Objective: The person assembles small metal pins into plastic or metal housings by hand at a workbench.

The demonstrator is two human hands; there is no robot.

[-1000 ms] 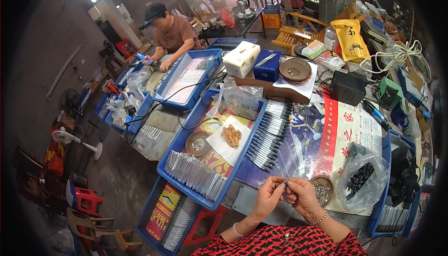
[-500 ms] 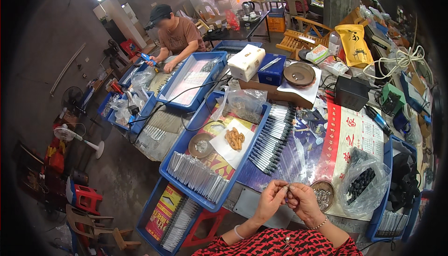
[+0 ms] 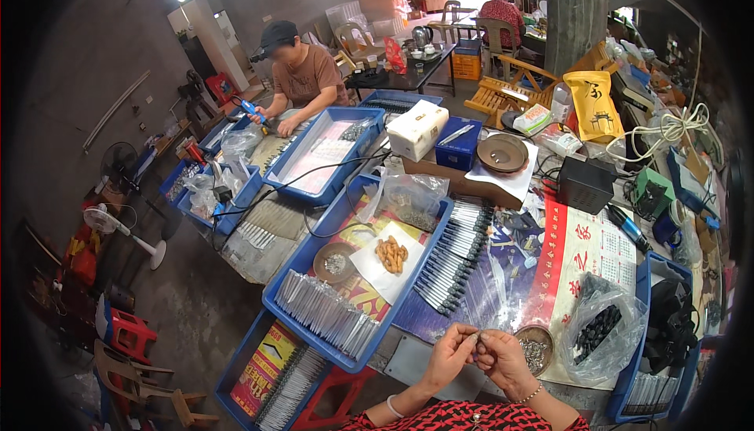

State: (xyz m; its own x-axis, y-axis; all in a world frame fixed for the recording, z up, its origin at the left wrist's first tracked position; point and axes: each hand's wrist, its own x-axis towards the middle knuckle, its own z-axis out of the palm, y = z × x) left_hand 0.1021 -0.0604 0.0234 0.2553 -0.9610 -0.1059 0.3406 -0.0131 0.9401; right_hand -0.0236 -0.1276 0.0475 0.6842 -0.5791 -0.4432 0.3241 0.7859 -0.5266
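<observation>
My left hand [image 3: 450, 362] and my right hand [image 3: 506, 366] meet at the table's near edge, fingertips pinched together. Whatever lies between them is too small and too covered to make out. Just right of my right hand is a brown bowl [image 3: 550, 356] with small shiny metal parts in it. A clear plastic bag [image 3: 620, 344] of small black pieces lies farther right. Beyond my hands, a row of silver pens with black ends [image 3: 449, 262] rests beside a blue tray [image 3: 345, 359]. That tray carries a stack of silver tubes [image 3: 326, 309].
Orange-brown pieces [image 3: 390, 254] lie on white paper in the tray. A lower blue tray [image 3: 224, 384] stands at left beside a red stool [image 3: 334, 399]. Black cables [image 3: 259, 203] cross the table. Across it, a co-worker [image 3: 302, 73] holds a blue tool [image 3: 253, 109]. A black box [image 3: 585, 183] sits at right.
The view has shifted slightly, so the table and trays sit a little differently in the picture. My hands remain pinched together near the bowl. The co-worker still holds the blue tool.
</observation>
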